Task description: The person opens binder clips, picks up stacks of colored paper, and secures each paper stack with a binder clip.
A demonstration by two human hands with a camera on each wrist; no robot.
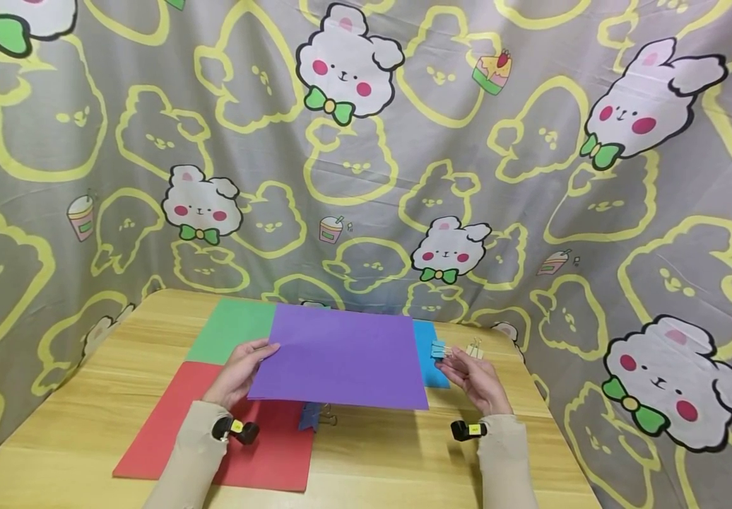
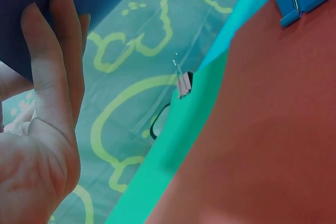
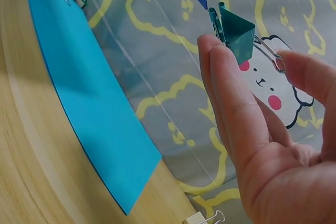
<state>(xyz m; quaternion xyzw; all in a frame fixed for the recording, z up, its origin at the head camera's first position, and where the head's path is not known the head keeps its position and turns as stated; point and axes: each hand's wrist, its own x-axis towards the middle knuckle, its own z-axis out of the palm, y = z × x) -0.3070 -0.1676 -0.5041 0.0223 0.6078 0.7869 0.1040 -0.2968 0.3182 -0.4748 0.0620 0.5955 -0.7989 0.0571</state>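
Note:
A purple sheet of paper [image 1: 347,357] is held above the table by my left hand [image 1: 239,371], which pinches its left edge. In the left wrist view the fingers [image 2: 50,72] lie against the sheet's dark-looking underside. At the right, my right hand [image 1: 474,378] pinches a teal binder clip [image 3: 239,32] by its wire handles. The clip is apart from the purple sheet. Beneath lie a red sheet [image 1: 169,438], a green sheet [image 1: 232,329] and a light blue sheet [image 3: 100,108]. The purple sheet hides part of them.
A blue binder clip [image 1: 309,416] sits on the red sheet's right edge. A pink clip [image 2: 185,85] grips where the green and light blue sheets meet. On the wooden table [image 1: 391,459], a cream binder clip [image 1: 475,349] stands behind my right hand. A patterned curtain [image 1: 366,170] surrounds the table's far side.

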